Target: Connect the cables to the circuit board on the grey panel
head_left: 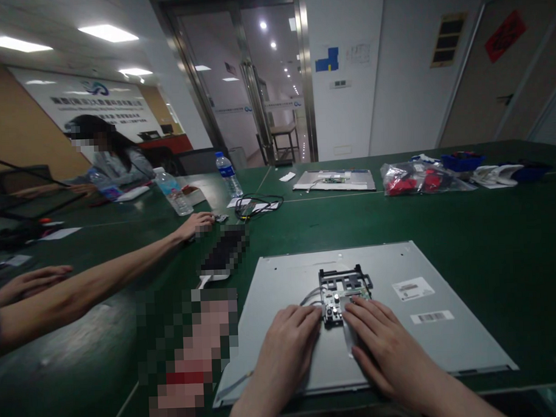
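A flat grey metal display panel (289, 281) lies back side up before me. On its middle sits a black plastic bracket (337, 272) with a small circuit board (329, 301) at its near end. My left hand (291, 339) is closed at the board's left edge, beside thin dark cables (311, 294). My right hand (385, 335) is curled over the board's right side, its fingertips on it and covering part of it. Below the board, beside my right thumb, a pale strip (350, 340) runs down. The undersides of both hands are hidden.
Another person's arm (102, 284) reaches over the green table (442, 221) at left, near a coiled black cable (269, 210). Water bottles (230, 177), a second panel (363, 180) and a plastic bag with red items (418, 180) stand farther back. Another person sits at far left.
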`<state>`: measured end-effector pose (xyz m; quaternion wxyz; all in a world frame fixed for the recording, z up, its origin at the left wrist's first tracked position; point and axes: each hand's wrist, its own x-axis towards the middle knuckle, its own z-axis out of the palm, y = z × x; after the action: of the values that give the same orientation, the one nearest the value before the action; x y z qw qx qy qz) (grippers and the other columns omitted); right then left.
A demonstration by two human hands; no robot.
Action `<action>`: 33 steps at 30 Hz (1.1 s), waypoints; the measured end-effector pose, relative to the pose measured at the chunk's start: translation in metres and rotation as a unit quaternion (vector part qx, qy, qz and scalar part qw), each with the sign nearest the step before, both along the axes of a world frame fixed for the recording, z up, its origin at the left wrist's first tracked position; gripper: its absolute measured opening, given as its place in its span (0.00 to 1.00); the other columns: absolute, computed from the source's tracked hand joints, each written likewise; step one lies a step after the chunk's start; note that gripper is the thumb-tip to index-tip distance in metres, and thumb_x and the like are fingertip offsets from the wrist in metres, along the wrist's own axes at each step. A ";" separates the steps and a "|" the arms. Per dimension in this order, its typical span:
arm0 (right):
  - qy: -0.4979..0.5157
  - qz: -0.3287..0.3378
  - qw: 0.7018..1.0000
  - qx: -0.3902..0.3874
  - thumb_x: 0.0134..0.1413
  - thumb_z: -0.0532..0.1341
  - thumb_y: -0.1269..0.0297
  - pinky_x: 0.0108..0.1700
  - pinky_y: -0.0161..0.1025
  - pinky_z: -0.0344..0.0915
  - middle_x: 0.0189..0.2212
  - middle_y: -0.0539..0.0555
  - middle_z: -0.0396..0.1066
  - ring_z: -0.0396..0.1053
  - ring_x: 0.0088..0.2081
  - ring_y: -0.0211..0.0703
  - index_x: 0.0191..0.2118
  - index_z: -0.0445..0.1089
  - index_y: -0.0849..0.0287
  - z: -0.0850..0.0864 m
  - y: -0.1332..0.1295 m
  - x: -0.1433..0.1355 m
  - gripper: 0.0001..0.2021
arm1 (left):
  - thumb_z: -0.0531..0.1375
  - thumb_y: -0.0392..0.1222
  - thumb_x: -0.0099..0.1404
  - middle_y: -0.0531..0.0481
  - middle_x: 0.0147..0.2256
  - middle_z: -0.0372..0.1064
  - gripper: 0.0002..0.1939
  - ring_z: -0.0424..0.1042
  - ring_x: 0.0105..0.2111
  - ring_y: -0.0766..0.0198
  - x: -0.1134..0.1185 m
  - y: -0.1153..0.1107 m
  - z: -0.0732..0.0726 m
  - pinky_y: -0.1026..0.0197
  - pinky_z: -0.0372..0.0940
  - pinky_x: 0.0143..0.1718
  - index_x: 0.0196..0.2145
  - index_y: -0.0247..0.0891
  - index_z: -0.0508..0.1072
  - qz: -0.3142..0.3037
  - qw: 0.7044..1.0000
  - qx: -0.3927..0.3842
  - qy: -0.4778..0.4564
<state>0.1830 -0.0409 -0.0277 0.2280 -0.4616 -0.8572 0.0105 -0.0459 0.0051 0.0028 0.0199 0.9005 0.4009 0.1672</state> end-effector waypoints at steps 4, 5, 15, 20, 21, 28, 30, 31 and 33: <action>0.004 0.002 1.000 0.000 0.57 0.56 0.70 0.65 0.55 0.56 0.64 0.58 0.59 0.53 0.66 0.52 0.64 0.59 0.62 -0.002 0.001 0.000 0.28 | 0.55 0.27 0.66 0.45 0.51 0.71 0.22 0.68 0.46 0.53 -0.002 0.001 -0.002 0.48 0.67 0.47 0.56 0.39 0.67 -0.003 1.000 -0.011 0.015; 0.004 0.003 1.000 0.001 0.57 0.56 0.70 0.65 0.55 0.56 0.64 0.58 0.59 0.52 0.66 0.52 0.64 0.58 0.62 -0.003 0.001 0.000 0.28 | 0.55 0.26 0.66 0.45 0.51 0.70 0.23 0.67 0.46 0.52 -0.002 0.001 -0.003 0.48 0.67 0.47 0.57 0.39 0.66 -0.004 1.000 -0.014 0.019; 0.000 0.004 1.000 -0.010 0.57 0.56 0.69 0.66 0.55 0.55 0.64 0.59 0.59 0.52 0.66 0.53 0.63 0.59 0.64 0.001 0.001 0.001 0.27 | 0.56 0.26 0.65 0.45 0.52 0.69 0.26 0.66 0.47 0.52 -0.002 0.003 -0.003 0.47 0.65 0.47 0.59 0.40 0.64 -0.004 0.999 -0.024 0.031; 0.001 0.000 1.000 -0.011 0.58 0.55 0.69 0.66 0.55 0.55 0.64 0.59 0.59 0.52 0.66 0.52 0.64 0.59 0.64 0.002 0.000 0.000 0.27 | 0.55 0.27 0.66 0.45 0.51 0.69 0.25 0.66 0.47 0.51 -0.002 0.002 -0.003 0.46 0.65 0.47 0.59 0.41 0.65 -0.006 0.999 -0.026 0.032; 0.001 0.001 1.000 -0.011 0.58 0.55 0.69 0.66 0.55 0.55 0.64 0.59 0.59 0.52 0.66 0.52 0.64 0.58 0.63 0.002 0.000 0.000 0.27 | 0.55 0.28 0.66 0.44 0.51 0.69 0.25 0.66 0.47 0.51 -0.002 0.002 -0.002 0.46 0.65 0.47 0.59 0.41 0.65 -0.008 0.999 -0.027 0.031; 0.003 0.001 1.000 -0.012 0.59 0.55 0.69 0.66 0.54 0.55 0.64 0.58 0.59 0.52 0.66 0.52 0.64 0.59 0.63 0.001 0.001 0.001 0.26 | 0.55 0.27 0.66 0.43 0.52 0.69 0.25 0.66 0.47 0.50 -0.002 0.003 -0.002 0.44 0.66 0.47 0.59 0.40 0.64 -0.014 0.999 -0.018 0.035; 0.007 -0.002 1.000 -0.008 0.59 0.55 0.69 0.66 0.55 0.55 0.64 0.58 0.59 0.52 0.66 0.52 0.63 0.59 0.63 0.001 0.000 0.000 0.26 | 0.55 0.27 0.66 0.43 0.52 0.69 0.26 0.66 0.48 0.50 -0.002 0.003 -0.002 0.45 0.66 0.47 0.60 0.41 0.64 -0.015 0.999 -0.017 0.034; 0.008 -0.002 1.000 -0.006 0.59 0.55 0.69 0.66 0.55 0.55 0.64 0.58 0.59 0.52 0.66 0.52 0.63 0.60 0.63 0.001 0.000 0.000 0.26 | 0.55 0.27 0.66 0.43 0.52 0.69 0.26 0.66 0.48 0.50 -0.002 0.003 -0.002 0.45 0.66 0.47 0.60 0.41 0.64 -0.015 0.999 -0.016 0.033; 0.006 -0.003 1.000 -0.005 0.59 0.55 0.69 0.66 0.55 0.55 0.64 0.59 0.59 0.52 0.66 0.52 0.63 0.60 0.63 0.002 0.000 0.000 0.26 | 0.55 0.28 0.66 0.43 0.52 0.69 0.25 0.67 0.47 0.51 -0.001 0.003 -0.002 0.46 0.66 0.47 0.60 0.41 0.64 -0.013 0.999 -0.016 0.032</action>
<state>0.1830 -0.0411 -0.0261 0.2312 -0.4648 -0.8545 0.0168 -0.0472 0.0077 0.0003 0.0238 0.9101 0.3922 0.1314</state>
